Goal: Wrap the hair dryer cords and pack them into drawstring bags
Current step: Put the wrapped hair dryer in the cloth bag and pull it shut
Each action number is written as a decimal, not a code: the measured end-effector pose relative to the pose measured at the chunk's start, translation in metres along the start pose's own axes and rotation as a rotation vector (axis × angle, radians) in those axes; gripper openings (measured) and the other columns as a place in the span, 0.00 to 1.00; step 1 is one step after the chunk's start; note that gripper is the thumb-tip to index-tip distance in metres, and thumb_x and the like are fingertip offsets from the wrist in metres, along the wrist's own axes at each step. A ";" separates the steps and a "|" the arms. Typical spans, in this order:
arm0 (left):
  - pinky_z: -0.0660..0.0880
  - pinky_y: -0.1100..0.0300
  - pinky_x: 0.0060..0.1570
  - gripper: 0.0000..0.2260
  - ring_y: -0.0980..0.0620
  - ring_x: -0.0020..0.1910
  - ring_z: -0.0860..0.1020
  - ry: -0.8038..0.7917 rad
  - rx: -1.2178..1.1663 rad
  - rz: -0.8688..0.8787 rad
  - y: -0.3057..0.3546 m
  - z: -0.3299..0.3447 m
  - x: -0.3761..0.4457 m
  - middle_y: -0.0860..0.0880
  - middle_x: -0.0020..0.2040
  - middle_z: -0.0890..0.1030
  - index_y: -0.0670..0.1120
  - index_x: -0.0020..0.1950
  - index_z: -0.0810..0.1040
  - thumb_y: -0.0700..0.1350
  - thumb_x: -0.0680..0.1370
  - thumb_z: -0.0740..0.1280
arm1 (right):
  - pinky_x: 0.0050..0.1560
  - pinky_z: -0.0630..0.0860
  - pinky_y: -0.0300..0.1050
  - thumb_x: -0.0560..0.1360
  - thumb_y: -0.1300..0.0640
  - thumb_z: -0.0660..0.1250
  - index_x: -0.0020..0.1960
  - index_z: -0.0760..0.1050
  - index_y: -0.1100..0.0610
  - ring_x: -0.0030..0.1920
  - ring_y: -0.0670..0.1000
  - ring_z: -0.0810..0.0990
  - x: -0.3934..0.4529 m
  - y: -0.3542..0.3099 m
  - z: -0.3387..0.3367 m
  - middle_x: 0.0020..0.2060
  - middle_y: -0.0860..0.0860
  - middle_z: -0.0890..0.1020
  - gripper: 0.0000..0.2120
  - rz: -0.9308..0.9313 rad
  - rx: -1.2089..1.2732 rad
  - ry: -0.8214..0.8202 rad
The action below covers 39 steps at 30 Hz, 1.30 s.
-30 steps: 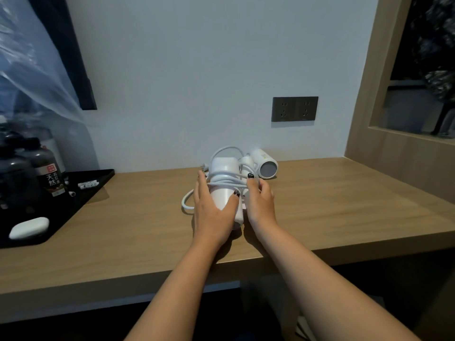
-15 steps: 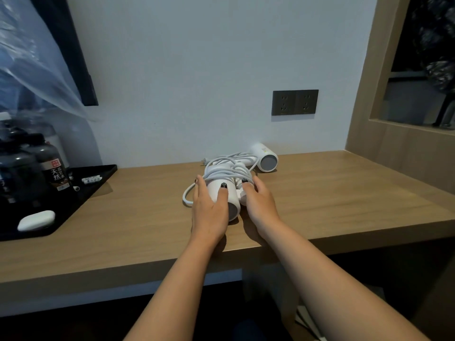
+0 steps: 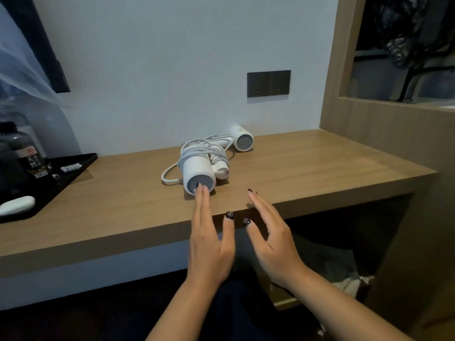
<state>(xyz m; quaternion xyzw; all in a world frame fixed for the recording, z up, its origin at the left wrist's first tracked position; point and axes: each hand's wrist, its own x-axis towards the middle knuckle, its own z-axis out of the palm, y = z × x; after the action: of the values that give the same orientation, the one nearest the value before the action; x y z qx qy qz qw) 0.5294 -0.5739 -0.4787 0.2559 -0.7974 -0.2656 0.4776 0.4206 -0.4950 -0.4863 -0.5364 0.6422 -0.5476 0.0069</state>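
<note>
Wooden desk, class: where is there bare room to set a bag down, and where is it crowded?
Bare patches on the wooden desk: right of the two white hair dryers up to the wood side panel, and between the black tray and the dryers. Crowded: the middle, with dryers and looped white cord, and the tray corner.

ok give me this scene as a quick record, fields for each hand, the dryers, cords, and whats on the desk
left hand: open left hand, fingers straight, tips in front of the near dryer's grey end; contact unclear
right hand: open right hand, holding nothing
near dryer: white near dryer lying on the wooden desk
cord: white cord wound round the near dryer, one loop lying loose on the desk
far dryer: far dryer lying by the wall
tray: black tray at the desk's left with bottles
drawstring bags: none in view
</note>
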 end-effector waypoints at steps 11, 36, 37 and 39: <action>0.47 0.70 0.73 0.29 0.60 0.78 0.48 -0.400 0.065 0.188 -0.012 0.066 -0.064 0.58 0.79 0.49 0.49 0.78 0.50 0.47 0.80 0.59 | 0.72 0.54 0.35 0.79 0.52 0.60 0.77 0.53 0.49 0.75 0.36 0.51 -0.095 0.112 -0.070 0.75 0.42 0.55 0.29 0.158 -0.457 -0.132; 0.43 0.54 0.76 0.42 0.45 0.79 0.40 -1.251 0.445 -0.168 -0.059 0.276 -0.103 0.43 0.80 0.43 0.42 0.79 0.38 0.45 0.78 0.67 | 0.65 0.70 0.48 0.76 0.64 0.65 0.71 0.67 0.57 0.66 0.55 0.72 -0.161 0.281 -0.098 0.67 0.55 0.72 0.24 1.067 -0.183 0.119; 0.43 0.52 0.77 0.44 0.44 0.78 0.39 -1.293 0.510 -0.162 -0.065 0.283 -0.104 0.41 0.80 0.43 0.42 0.79 0.39 0.47 0.77 0.68 | 0.63 0.71 0.45 0.76 0.65 0.64 0.69 0.69 0.57 0.65 0.54 0.73 -0.161 0.280 -0.096 0.65 0.55 0.75 0.22 1.097 -0.098 0.228; 0.45 0.49 0.77 0.46 0.41 0.78 0.37 -1.367 0.597 -0.164 -0.074 0.294 -0.107 0.40 0.79 0.44 0.43 0.79 0.39 0.49 0.75 0.70 | 0.60 0.70 0.41 0.78 0.67 0.62 0.67 0.71 0.58 0.62 0.51 0.75 -0.161 0.279 -0.091 0.61 0.54 0.78 0.18 1.132 0.051 0.384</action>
<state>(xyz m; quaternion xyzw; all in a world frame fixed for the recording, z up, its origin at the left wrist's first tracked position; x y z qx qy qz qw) 0.3208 -0.5047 -0.7138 0.2109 -0.9330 -0.1725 -0.2352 0.2446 -0.3685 -0.7411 -0.0017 0.8046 -0.5612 0.1942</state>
